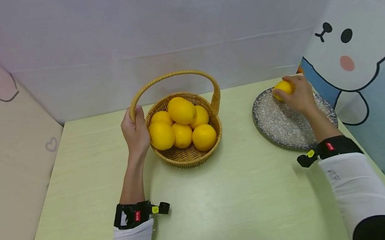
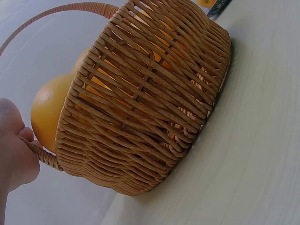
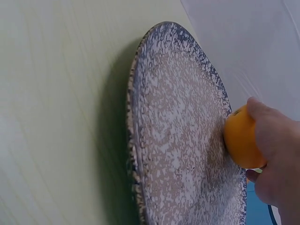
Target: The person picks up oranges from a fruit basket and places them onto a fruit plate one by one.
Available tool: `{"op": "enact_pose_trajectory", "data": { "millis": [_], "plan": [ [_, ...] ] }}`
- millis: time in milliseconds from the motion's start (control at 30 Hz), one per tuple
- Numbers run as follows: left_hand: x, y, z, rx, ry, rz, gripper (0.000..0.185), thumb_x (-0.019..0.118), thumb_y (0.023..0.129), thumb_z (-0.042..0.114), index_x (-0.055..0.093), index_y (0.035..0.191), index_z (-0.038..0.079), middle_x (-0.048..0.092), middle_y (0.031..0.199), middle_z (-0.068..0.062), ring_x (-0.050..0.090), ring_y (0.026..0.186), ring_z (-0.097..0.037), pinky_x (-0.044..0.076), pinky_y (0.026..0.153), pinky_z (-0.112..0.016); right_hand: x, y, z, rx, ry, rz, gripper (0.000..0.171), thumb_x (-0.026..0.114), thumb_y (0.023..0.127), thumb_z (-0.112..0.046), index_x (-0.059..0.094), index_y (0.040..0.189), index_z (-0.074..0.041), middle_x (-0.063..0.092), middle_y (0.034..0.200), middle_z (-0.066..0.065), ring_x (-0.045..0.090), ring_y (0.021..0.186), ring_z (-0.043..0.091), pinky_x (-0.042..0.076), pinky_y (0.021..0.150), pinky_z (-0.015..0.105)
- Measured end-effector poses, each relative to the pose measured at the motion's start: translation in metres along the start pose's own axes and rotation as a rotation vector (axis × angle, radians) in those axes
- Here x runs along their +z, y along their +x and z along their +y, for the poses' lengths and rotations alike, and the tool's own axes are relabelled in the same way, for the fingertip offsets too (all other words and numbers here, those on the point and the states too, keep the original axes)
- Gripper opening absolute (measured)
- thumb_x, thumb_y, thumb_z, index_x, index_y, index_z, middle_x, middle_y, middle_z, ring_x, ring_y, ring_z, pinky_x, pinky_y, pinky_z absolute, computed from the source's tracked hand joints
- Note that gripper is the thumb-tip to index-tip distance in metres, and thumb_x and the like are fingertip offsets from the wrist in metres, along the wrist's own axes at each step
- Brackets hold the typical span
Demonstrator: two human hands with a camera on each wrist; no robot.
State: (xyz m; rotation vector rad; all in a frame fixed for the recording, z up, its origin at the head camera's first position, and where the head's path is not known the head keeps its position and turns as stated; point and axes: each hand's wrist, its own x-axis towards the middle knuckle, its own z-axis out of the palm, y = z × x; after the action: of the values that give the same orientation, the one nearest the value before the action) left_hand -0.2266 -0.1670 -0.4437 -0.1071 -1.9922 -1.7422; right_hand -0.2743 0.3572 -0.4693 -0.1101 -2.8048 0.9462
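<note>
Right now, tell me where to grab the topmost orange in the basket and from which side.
Take the topmost orange by its upper half, coming straight down just in front of the handle. It sits highest on the pile with its top bare, while the basket rim and neighbouring oranges block its sides. The left hand grips the handle's base; the right hand holds another orange on the plate.

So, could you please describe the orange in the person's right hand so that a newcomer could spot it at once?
Look to the right side of the pale green table, where a speckled grey plate lies. At its far edge the right hand grips one orange. It is the only fruit on the plate; all the others sit piled in the wicker basket.
</note>
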Motion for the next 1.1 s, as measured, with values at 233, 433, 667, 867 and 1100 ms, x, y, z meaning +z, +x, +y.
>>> {"op": "enact_pose_trajectory", "data": {
  "millis": [233, 433, 667, 867, 1100],
  "plan": [
    [0.000, -0.001, 0.001, 0.005, 0.001, 0.001, 0.041, 0.052, 0.122, 0.033, 0.048, 0.083, 0.020, 0.035, 0.066, 0.009, 0.028, 0.053, -0.005, 0.019, 0.048, -0.020, 0.001, -0.001, -0.002, -0.007, -0.023, -0.022, 0.065, 0.069, 0.114, -0.031, 0.047, 0.168, -0.003, 0.036, 0.166, 0.038, 0.048, 0.138, 0.059, 0.051, 0.108, 0.072],
    [0.001, 0.000, 0.002, 0.008, 0.002, 0.003, 0.041, 0.052, 0.122, 0.032, 0.048, 0.083, 0.021, 0.034, 0.066, 0.010, 0.028, 0.053, -0.004, 0.019, 0.048, -0.020, -0.002, -0.003, -0.003, -0.025, -0.019, -0.037, 0.067, 0.066, 0.115, -0.033, 0.044, 0.169, -0.001, 0.034, 0.167, 0.038, 0.047, 0.139, 0.059, 0.050, 0.106, 0.072],
    [0.001, 0.000, 0.001, 0.001, -0.009, 0.008, 0.040, 0.053, 0.122, 0.034, 0.048, 0.084, 0.020, 0.034, 0.067, 0.009, 0.027, 0.053, -0.005, 0.019, 0.048, -0.020, -0.005, -0.005, -0.003, -0.068, -0.018, -0.033, 0.071, 0.066, 0.114, -0.035, 0.040, 0.170, -0.001, 0.034, 0.169, 0.037, 0.045, 0.141, 0.059, 0.046, 0.106, 0.073],
    [0.001, 0.000, 0.001, -0.005, -0.008, 0.004, 0.040, 0.052, 0.122, 0.033, 0.048, 0.085, 0.019, 0.034, 0.067, 0.008, 0.027, 0.053, -0.005, 0.019, 0.048, -0.021, -0.011, -0.008, -0.003, -0.055, -0.020, -0.055, 0.077, 0.062, 0.114, -0.042, 0.034, 0.174, -0.005, 0.030, 0.174, 0.034, 0.044, 0.143, 0.059, 0.046, 0.107, 0.074],
    [0.000, -0.001, 0.001, -0.012, -0.003, 0.007, 0.040, 0.053, 0.122, 0.035, 0.048, 0.085, 0.020, 0.035, 0.067, 0.010, 0.028, 0.053, -0.005, 0.019, 0.048, -0.021, -0.023, -0.010, -0.009, -0.054, -0.063, -0.098, 0.088, 0.060, 0.112, -0.053, 0.022, 0.179, -0.011, 0.011, 0.186, 0.030, 0.020, 0.168, 0.061, 0.029, 0.127, 0.085]
  ]
}}
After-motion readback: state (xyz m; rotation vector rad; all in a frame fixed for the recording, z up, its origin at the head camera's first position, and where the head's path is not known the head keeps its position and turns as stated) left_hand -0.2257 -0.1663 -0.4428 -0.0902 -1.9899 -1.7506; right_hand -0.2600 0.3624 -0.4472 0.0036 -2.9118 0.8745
